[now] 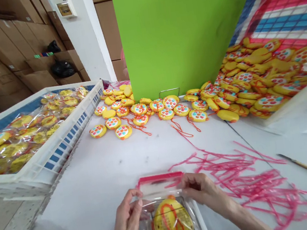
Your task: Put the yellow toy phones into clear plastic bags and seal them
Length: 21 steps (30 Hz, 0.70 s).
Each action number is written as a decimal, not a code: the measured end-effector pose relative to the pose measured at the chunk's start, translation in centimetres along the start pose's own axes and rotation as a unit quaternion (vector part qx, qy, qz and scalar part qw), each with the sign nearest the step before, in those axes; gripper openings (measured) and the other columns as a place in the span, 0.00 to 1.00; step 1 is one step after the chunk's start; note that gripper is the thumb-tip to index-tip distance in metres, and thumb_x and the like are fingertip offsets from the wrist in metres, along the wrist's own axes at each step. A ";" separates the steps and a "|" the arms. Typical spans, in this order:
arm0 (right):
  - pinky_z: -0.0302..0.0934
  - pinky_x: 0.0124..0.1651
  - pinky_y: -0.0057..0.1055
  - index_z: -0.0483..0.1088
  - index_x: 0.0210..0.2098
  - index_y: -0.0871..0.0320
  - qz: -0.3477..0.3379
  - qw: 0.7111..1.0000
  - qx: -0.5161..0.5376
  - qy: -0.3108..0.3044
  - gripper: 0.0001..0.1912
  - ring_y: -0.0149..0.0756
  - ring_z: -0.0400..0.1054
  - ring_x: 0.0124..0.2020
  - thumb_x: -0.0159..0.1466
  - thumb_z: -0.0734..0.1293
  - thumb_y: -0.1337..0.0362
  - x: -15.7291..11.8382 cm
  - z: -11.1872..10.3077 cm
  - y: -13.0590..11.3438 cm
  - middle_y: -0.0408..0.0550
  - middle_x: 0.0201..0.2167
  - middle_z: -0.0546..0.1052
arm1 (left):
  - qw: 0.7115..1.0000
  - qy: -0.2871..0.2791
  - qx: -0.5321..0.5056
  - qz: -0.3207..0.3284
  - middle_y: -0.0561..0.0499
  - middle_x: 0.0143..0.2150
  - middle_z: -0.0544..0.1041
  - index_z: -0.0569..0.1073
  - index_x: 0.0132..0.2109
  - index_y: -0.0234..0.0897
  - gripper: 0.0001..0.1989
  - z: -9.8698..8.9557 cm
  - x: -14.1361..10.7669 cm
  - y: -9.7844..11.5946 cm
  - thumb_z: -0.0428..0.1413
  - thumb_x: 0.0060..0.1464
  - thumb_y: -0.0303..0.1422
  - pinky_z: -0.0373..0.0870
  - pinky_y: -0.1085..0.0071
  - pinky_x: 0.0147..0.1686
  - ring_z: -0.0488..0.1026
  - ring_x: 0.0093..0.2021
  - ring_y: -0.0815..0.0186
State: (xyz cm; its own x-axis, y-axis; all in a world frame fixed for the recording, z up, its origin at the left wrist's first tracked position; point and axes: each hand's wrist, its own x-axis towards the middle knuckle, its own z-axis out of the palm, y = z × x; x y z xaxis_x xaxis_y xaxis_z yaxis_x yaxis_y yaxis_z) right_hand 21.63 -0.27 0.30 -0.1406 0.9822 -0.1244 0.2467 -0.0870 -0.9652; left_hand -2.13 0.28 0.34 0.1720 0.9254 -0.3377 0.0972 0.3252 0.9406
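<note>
The left hand [128,219] and right hand [202,190] pinch the top corners of a clear bag [153,207]. A yellow toy [172,219] sits inside it, toward the counter's [99,176] near edge. Pink strips [256,182] lie near the right hand. More yellow toys [123,132] lie along the far edge.

The single view looks out from the person's head, facing forward and steeply down over a white worktable [106,163]; the left hand [127,221] and right hand [200,189] enter at the bottom edge, nearest the lens; the row of yellow dotted toys [166,113] lies farther off, with an upright green panel [176,32] behind it; a white plastic crate [59,137] flanks the left; stacked cardboard boxes [0,85] stand farthest, slanting at the upper left; the right-hand corners darken.
</note>
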 end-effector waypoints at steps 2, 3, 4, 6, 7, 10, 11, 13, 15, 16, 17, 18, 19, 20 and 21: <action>0.46 0.20 0.22 0.68 0.23 0.60 0.013 1.000 -0.021 0.011 0.08 0.25 0.52 0.18 0.53 0.59 0.72 -0.4 0.2 -0.1 0.37 0.16 0.61 | 1.000 0.003 -0.006 0.002 0.54 0.24 0.70 0.68 0.31 0.38 0.12 -0.1 0.1 -0.2 0.54 0.49 0.43 0.66 0.73 0.30 0.69 0.27 0.65; 0.46 0.20 0.22 0.68 0.22 0.60 0.021 0.999 -0.039 0.020 0.10 0.25 0.52 0.17 0.52 0.57 0.72 -0.5 0.4 -0.1 0.36 0.15 0.60 | 1.000 -0.001 -0.017 0.001 0.54 0.24 0.69 0.67 0.29 0.38 0.11 -0.1 0.1 -0.3 0.53 0.50 0.42 0.66 0.73 0.30 0.69 0.28 0.65; 0.48 0.21 0.23 0.68 0.21 0.60 0.025 0.997 -0.062 0.028 0.11 0.26 0.53 0.17 0.52 0.56 0.73 -0.6 0.5 -0.1 0.37 0.14 0.61 | 0.999 -0.009 -0.032 -0.003 0.54 0.25 0.68 0.66 0.27 0.37 0.11 0.0 0.2 -0.3 0.52 0.50 0.40 0.66 0.73 0.31 0.68 0.29 0.65; 0.55 0.26 0.24 0.69 0.21 0.59 0.012 0.992 -0.121 0.041 0.14 0.29 0.61 0.20 0.52 0.54 0.75 -0.7 0.7 -0.1 0.40 0.17 0.67 | 0.999 -0.023 -0.045 -0.008 0.54 0.24 0.66 0.64 0.25 0.37 0.11 0.0 0.3 -0.2 0.50 0.51 0.38 0.65 0.73 0.32 0.66 0.29 0.66; 0.58 0.29 0.26 0.69 0.22 0.59 -0.002 0.987 -0.156 0.046 0.15 0.30 0.66 0.24 0.52 0.54 0.75 -0.8 0.7 -0.1 0.42 0.20 0.71 | 0.999 -0.026 -0.035 -0.005 0.55 0.22 0.64 0.62 0.24 0.37 0.11 0.0 0.2 -0.1 0.51 0.50 0.37 0.64 0.74 0.30 0.65 0.28 0.67; 0.63 0.36 0.32 0.73 0.33 0.60 -0.027 0.955 -0.287 0.073 0.16 0.38 0.72 0.31 0.58 0.53 0.71 -1.3 -0.3 0.2 0.48 0.28 0.77 | 1.000 -0.016 0.013 -0.001 0.60 0.18 0.57 0.57 0.23 0.38 0.13 -0.3 0.0 0.7 0.55 0.44 0.32 0.56 0.79 0.23 0.57 0.22 0.73; 0.64 0.35 0.34 0.72 0.38 0.61 -0.022 0.939 -0.333 0.087 0.17 0.40 0.73 0.30 0.60 0.53 0.69 -1.4 -0.9 0.3 0.50 0.28 0.78 | 1.000 -0.014 0.010 -0.008 0.60 0.18 0.58 0.57 0.23 0.38 0.13 -0.5 -0.2 1.0 0.56 0.42 0.31 0.54 0.79 0.22 0.57 0.22 0.73; 0.65 0.32 0.37 0.70 0.46 0.61 -0.015 0.910 -0.399 0.114 0.19 0.43 0.74 0.30 0.62 0.53 0.65 -1.7 -1.9 0.3 0.52 0.30 0.78 | 0.999 -0.020 -0.023 -0.037 0.58 0.20 0.64 0.56 0.24 0.39 0.12 -0.9 -0.3 1.7 0.56 0.42 0.31 0.58 0.79 0.24 0.63 0.24 0.71; 0.67 0.34 0.36 0.68 0.48 0.59 -0.044 0.902 -0.409 0.127 0.19 0.42 0.74 0.33 0.62 0.54 0.67 -1.6 -2.6 0.1 0.53 0.36 0.78 | 0.997 -0.031 -0.052 -0.055 0.56 0.22 0.70 0.57 0.25 0.39 0.12 -1.2 -0.4 2.4 0.56 0.42 0.33 0.62 0.77 0.27 0.68 0.29 0.67; 0.67 0.37 0.35 0.68 0.49 0.57 -0.069 0.906 -0.398 0.128 0.19 0.40 0.74 0.37 0.61 0.54 0.69 -1.5 -2.6 -0.2 0.53 0.42 0.76 | 0.996 -0.035 -0.057 -0.057 0.55 0.22 0.70 0.57 0.24 0.39 0.13 -1.2 -0.3 2.6 0.57 0.41 0.33 0.63 0.76 0.27 0.69 0.29 0.67; 0.67 0.39 0.33 0.66 0.51 0.56 -0.095 0.911 -0.381 0.124 0.21 0.38 0.73 0.41 0.61 0.54 0.70 -1.2 -2.5 -0.5 0.52 0.47 0.74 | 0.996 -0.038 -0.057 -0.055 0.56 0.22 0.70 0.57 0.24 0.39 0.13 -1.2 -0.3 2.8 0.57 0.41 0.33 0.63 0.76 0.27 0.69 0.29 0.67; 0.67 0.41 0.31 0.64 0.53 0.55 -0.117 0.918 -0.362 0.113 0.23 0.36 0.72 0.43 0.60 0.55 0.72 -0.8 -2.2 -0.8 0.52 0.51 0.72 | 0.997 -0.038 -0.053 -0.050 0.56 0.22 0.69 0.57 0.24 0.39 0.13 -1.1 -0.3 2.8 0.57 0.42 0.34 0.63 0.76 0.26 0.68 0.28 0.68; 0.67 0.42 0.30 0.62 0.55 0.54 -0.133 0.924 -0.344 0.099 0.25 0.35 0.71 0.44 0.60 0.55 0.73 -0.3 -1.9 -1.2 0.51 0.54 0.70 | 0.997 -0.038 -0.047 -0.045 0.56 0.21 0.69 0.58 0.24 0.39 0.13 -1.0 -0.4 2.8 0.58 0.42 0.34 0.63 0.76 0.26 0.68 0.27 0.68; 0.67 0.42 0.29 0.61 0.56 0.54 -0.141 0.928 -0.333 0.084 0.25 0.35 0.71 0.45 0.60 0.55 0.73 0.1 -1.7 -1.5 0.51 0.55 0.69 | 0.998 -0.036 -0.040 -0.041 0.56 0.21 0.69 0.59 0.24 0.39 0.14 -1.0 -0.5 2.8 0.58 0.42 0.35 0.64 0.76 0.27 0.68 0.27 0.68; 0.66 0.43 0.29 0.61 0.56 0.54 -0.142 0.931 -0.329 0.068 0.25 0.35 0.71 0.45 0.60 0.56 0.72 0.5 -1.5 -1.8 0.50 0.54 0.70 | 0.998 -0.038 -0.034 -0.040 0.55 0.21 0.69 0.59 0.24 0.39 0.14 -1.0 -0.7 2.7 0.59 0.42 0.37 0.65 0.75 0.28 0.69 0.27 0.67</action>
State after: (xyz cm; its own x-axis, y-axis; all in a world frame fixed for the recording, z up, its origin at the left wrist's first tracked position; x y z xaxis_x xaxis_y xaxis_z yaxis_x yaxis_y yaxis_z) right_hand 22.57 0.66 2.29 -0.1784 0.9657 0.1886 0.7582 0.2571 -0.5992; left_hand -3.02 0.74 3.18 0.2403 0.8798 -0.4102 0.0474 0.4115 0.9102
